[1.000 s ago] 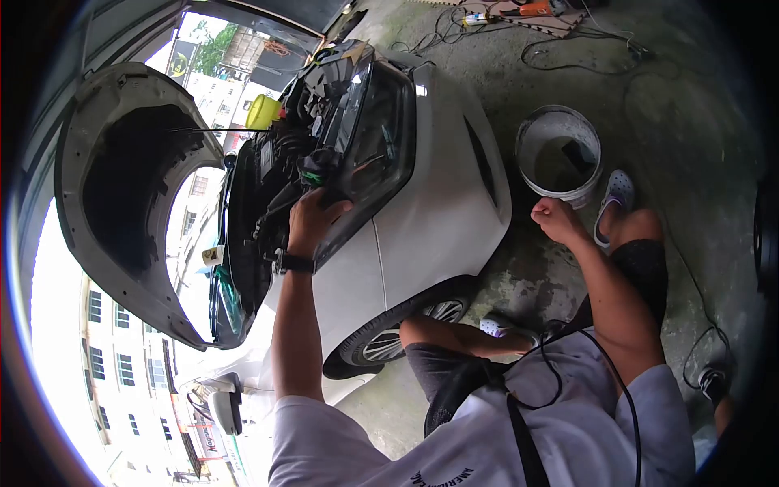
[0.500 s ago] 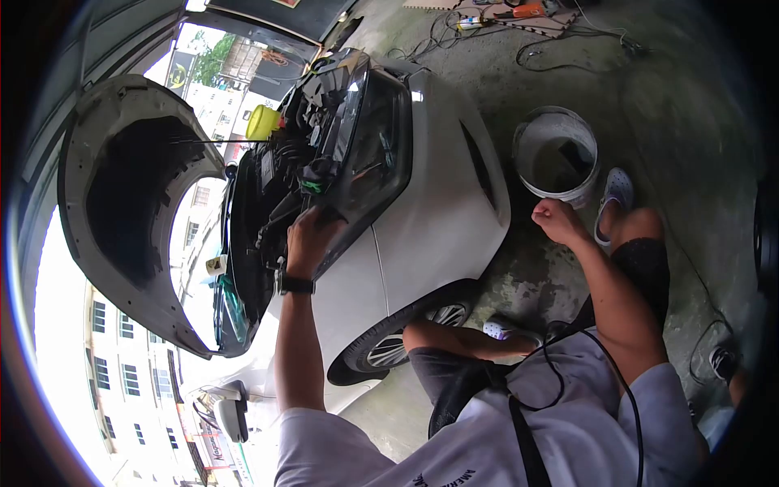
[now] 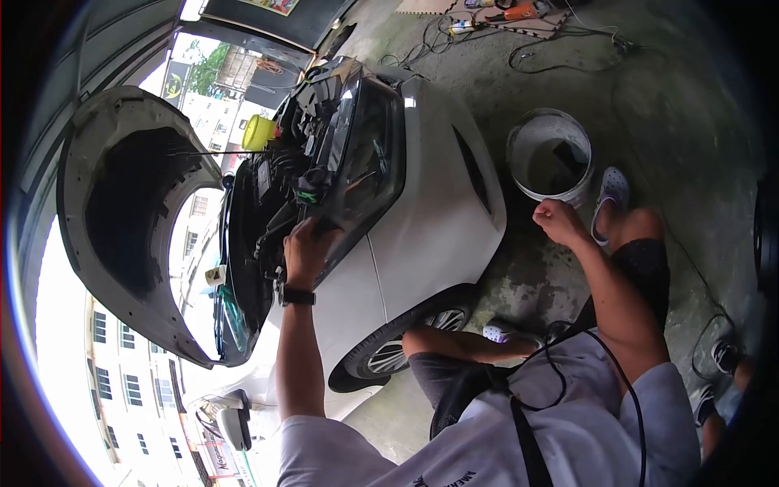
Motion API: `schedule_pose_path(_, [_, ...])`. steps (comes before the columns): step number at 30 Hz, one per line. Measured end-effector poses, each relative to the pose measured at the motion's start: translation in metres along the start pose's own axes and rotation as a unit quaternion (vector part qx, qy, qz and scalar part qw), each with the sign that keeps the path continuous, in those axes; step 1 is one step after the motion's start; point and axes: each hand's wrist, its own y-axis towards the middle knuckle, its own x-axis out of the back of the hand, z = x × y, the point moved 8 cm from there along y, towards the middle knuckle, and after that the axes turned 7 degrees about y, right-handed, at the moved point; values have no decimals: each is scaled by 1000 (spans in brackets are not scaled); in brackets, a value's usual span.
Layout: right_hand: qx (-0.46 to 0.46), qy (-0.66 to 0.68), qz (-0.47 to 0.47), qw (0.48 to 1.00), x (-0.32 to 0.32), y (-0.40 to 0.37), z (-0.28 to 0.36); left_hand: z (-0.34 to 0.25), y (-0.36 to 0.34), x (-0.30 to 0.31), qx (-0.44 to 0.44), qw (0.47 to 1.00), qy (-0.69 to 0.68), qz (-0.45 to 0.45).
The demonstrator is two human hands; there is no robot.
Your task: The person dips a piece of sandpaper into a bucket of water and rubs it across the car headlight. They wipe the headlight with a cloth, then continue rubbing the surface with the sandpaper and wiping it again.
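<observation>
My left hand (image 3: 307, 250), with a watch (image 3: 295, 295) on its wrist, rests at the edge of the headlight (image 3: 369, 166) of a white car (image 3: 438, 203). Its fingers are curled over a dark patch, perhaps a pad or cloth; what it is cannot be made out. Just beyond them lies a dark item with a green mark (image 3: 308, 195) at the rim of the engine bay. My right hand (image 3: 558, 221) is closed in a fist before my knee, in front of the bucket (image 3: 591, 191), with no object showing in it.
The raised hood (image 3: 81, 219) stands at left, with a yellow container (image 3: 259, 132) near the engine bay. Below my left arm is the front wheel (image 3: 389, 353). Cables (image 3: 519, 61) and an orange tool (image 3: 527, 11) lie on the floor. Another person's feet (image 3: 725, 357) show at right.
My left hand has slid slightly back along the headlight edge, toward me. My right hand stays put. The view has shifted a little, and more of the other person's feet shows at right.
</observation>
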Motion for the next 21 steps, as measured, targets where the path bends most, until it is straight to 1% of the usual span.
schedule_pose_path(2, [23, -26, -20, 999, 11, -4, 9, 6, -23, 4, -13, 1000, 20, 0])
schedule_pose_path(3, [20, -24, -25, 999, 13, -2, 5, 2, -24, 8, -17, 999, 40, -5])
schedule_pose_path(4, [-3, 0, -20, 1000, 12, 1, -5, -1, -20, 7, -17, 999, 40, -4])
schedule_pose_path(5, [-22, 22, -10, 999, 7, 5, -12, -3, -17, 4, -15, 996, 83, -9])
schedule_pose_path(6, [-17, 20, -2, 1000, 1, 9, -14, -7, -12, 3, -10, 992, 126, -15])
schedule_pose_path(7, [-26, 26, 2, 999, -3, 11, -20, -9, -4, -4, 1, 995, 96, -19])
schedule_pose_path(8, [-34, 32, 4, 999, -6, 12, -21, -13, 3, -7, 10, 995, 97, -21])
schedule_pose_path(10, [-23, 14, 17, 999, -9, 7, -10, -37, 16, -1, -34, 993, 102, -57])
schedule_pose_path(11, [-17, 2, 25, 1000, -10, 4, -6, -39, 13, 2, -29, 992, 109, -47])
schedule_pose_path(12, [-18, 4, 22, 1000, -7, 2, -2, -36, 5, 4, -33, 992, 109, -47])
schedule_pose_path(14, [26, -32, -12, 999, 3, -2, 7, -19, -13, 5, -23, 988, 149, -23])
schedule_pose_path(15, [21, -28, -20, 999, 7, -1, 2, -12, -21, 5, -32, 988, 148, -22])
schedule_pose_path(17, [-4, 4, -19, 1000, 10, 3, -10, 2, -33, 5, -22, 985, 166, -27])
schedule_pose_path(18, [-4, 2, -18, 1000, 10, 5, -12, -1, -29, 3, -20, 986, 165, -27])
schedule_pose_path(20, [-35, 14, -1, 999, 3, 8, -17, -13, -17, 1, -3, 987, 154, -37])
schedule_pose_path(21, [-31, 10, 7, 999, -1, 8, -16, -19, -10, -2, 6, 987, 155, -37])
